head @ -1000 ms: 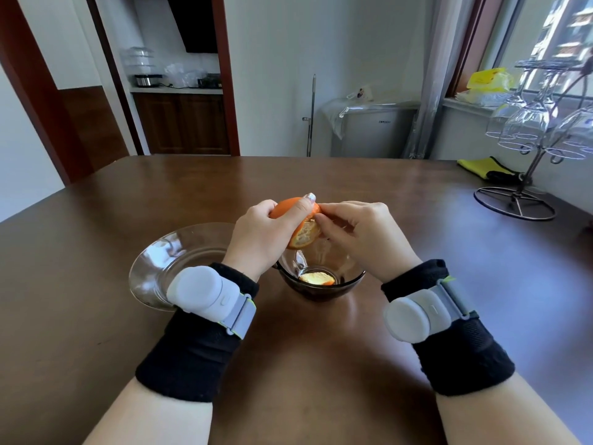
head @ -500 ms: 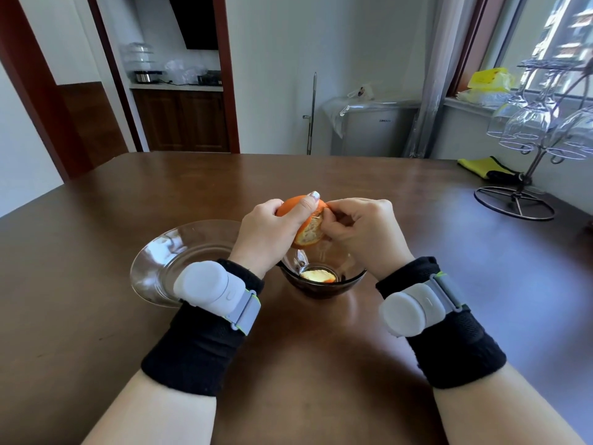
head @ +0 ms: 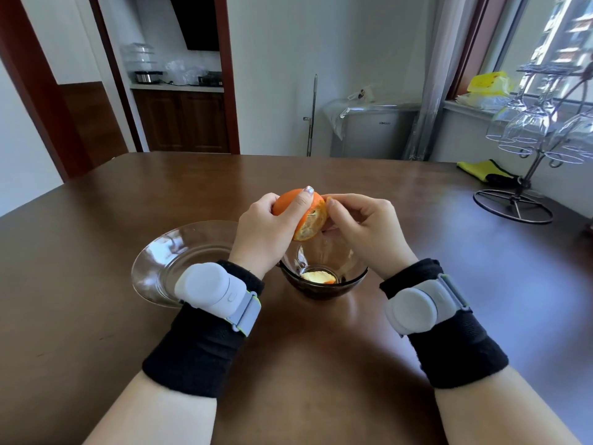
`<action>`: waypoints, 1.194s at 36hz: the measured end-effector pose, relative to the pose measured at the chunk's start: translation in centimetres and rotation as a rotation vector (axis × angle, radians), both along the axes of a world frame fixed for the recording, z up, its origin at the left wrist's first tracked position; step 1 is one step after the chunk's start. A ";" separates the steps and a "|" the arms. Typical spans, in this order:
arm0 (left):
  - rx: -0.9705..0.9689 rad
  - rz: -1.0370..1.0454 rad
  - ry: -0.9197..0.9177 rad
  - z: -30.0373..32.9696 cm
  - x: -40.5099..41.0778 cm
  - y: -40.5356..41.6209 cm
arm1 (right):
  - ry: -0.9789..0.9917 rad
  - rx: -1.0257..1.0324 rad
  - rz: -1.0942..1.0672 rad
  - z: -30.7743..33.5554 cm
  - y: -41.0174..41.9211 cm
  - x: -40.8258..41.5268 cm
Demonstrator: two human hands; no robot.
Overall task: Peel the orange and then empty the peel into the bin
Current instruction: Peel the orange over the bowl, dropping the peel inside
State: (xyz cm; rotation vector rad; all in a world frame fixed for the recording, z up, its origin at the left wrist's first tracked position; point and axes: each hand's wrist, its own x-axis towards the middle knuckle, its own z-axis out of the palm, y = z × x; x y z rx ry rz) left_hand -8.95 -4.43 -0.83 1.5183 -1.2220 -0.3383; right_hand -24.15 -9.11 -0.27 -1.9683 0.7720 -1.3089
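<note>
My left hand (head: 261, 232) grips a partly peeled orange (head: 308, 216) above a small dark glass bowl (head: 353, 281) at the table's middle. The fruit's pale peeled patch faces right and down. My right hand (head: 359, 229) touches the orange's right side, thumb and fingers pinched on a flap of peel at the torn edge. One piece of peel (head: 319, 277) lies pale side up in the bowl's bottom. No bin is in sight.
A clear glass plate (head: 167, 261) sits left of the bowl, partly under my left wrist. A wire rack hung with wine glasses (head: 526, 187) stands at the table's right edge. The brown table (head: 305, 364) reaches toward me.
Both hands have lifted the orange slightly higher above the bowl. The right fingers have worked further along the torn peel edge.
</note>
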 end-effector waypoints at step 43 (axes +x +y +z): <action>0.032 -0.089 0.118 -0.1 0.3 -0.5 | -0.059 0.152 0.083 0.0 -0.2 -0.1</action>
